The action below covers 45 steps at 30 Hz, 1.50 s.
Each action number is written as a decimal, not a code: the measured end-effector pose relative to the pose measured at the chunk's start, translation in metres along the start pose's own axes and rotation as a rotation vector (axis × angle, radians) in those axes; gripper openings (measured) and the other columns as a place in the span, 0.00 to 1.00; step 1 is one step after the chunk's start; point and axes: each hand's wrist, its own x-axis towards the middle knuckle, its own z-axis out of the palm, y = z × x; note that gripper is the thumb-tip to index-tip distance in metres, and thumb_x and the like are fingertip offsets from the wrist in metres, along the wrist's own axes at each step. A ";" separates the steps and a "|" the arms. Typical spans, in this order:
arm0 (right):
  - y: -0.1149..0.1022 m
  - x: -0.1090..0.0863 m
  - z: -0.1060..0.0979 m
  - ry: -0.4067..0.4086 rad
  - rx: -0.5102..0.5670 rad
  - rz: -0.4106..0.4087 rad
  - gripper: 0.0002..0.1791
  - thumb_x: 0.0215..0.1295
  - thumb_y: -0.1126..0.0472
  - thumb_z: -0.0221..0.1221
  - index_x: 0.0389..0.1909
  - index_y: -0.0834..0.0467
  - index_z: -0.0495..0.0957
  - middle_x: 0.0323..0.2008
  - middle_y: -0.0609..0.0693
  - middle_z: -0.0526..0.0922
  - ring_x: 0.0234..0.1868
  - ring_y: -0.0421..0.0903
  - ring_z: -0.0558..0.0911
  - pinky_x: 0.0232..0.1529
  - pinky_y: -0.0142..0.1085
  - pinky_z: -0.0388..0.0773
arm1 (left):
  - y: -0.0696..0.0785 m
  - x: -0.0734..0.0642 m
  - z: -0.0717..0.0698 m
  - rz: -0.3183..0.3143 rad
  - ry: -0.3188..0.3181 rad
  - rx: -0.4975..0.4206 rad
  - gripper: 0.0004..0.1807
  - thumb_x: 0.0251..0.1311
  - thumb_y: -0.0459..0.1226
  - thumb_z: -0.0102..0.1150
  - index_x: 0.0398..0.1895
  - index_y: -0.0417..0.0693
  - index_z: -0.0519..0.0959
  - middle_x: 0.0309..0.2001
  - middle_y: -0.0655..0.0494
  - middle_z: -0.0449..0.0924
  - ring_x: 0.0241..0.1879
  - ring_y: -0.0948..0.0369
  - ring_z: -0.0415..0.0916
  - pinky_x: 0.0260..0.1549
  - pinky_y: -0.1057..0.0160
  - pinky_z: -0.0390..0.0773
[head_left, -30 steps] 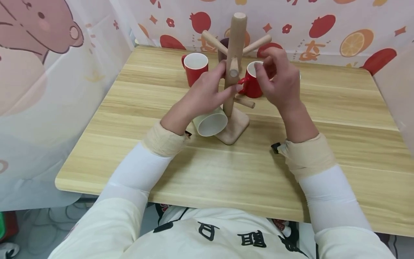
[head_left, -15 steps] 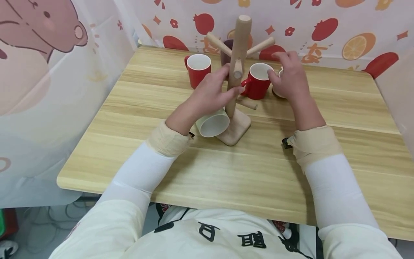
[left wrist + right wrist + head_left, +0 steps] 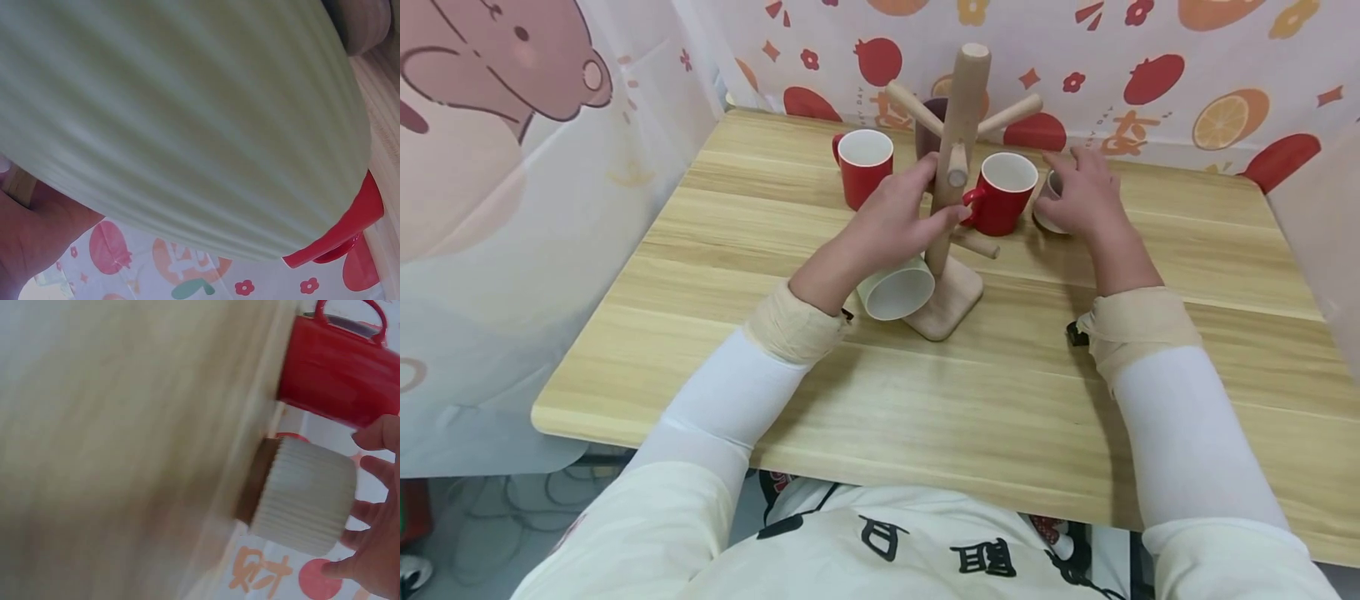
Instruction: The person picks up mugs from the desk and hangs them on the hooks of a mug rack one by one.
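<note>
My left hand (image 3: pixel 895 212) holds the upright post of a wooden mug tree (image 3: pixel 962 100), thumb on one side and fingers on the other. A pale green ribbed mug (image 3: pixel 187 119) hangs sideways low on the tree, its mouth toward me in the head view. My right hand (image 3: pixel 1084 196) is over a small off-white ribbed cup with a brown base (image 3: pixel 306 494), fingers spread around its rim and partly hiding it from above. Between the tree and that cup stands a red mug (image 3: pixel 1002 200), white inside, its handle toward the post.
Another red mug (image 3: pixel 863 171) stands behind my left hand. A dark mug (image 3: pixel 927 142) shows behind the post. Bare wooden pegs stick out from the tree, including one at the upper right (image 3: pixel 1011 115). A patterned curtain (image 3: pixel 1075 50) borders the back of the wooden table (image 3: pixel 925 417).
My right hand has moved right, from above the right red mug to the off-white ribbed cup, its fingers spreading. The left hand stays on the post.
</note>
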 end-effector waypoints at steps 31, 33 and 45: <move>0.010 0.017 -0.003 -0.125 0.008 0.128 0.43 0.55 0.45 0.68 0.70 0.51 0.62 0.69 0.68 0.54 0.67 0.68 0.54 0.56 0.66 0.67 | 0.000 0.002 0.001 0.045 0.013 -0.031 0.23 0.65 0.42 0.61 0.59 0.45 0.68 0.51 0.56 0.80 0.55 0.62 0.76 0.53 0.65 0.77; 0.013 0.014 -0.004 -0.101 0.058 0.132 0.43 0.55 0.44 0.67 0.70 0.51 0.62 0.69 0.66 0.55 0.67 0.66 0.56 0.57 0.64 0.69 | 0.000 0.002 0.001 0.041 0.007 -0.033 0.23 0.65 0.42 0.61 0.59 0.45 0.68 0.51 0.56 0.80 0.55 0.62 0.76 0.54 0.65 0.77; 0.015 -0.013 -0.007 0.123 0.400 0.163 0.41 0.52 0.42 0.70 0.65 0.46 0.64 0.71 0.57 0.56 0.69 0.56 0.58 0.65 0.57 0.65 | -0.002 0.002 0.001 0.010 -0.005 -0.039 0.24 0.65 0.42 0.61 0.60 0.46 0.67 0.53 0.56 0.79 0.57 0.62 0.76 0.55 0.64 0.76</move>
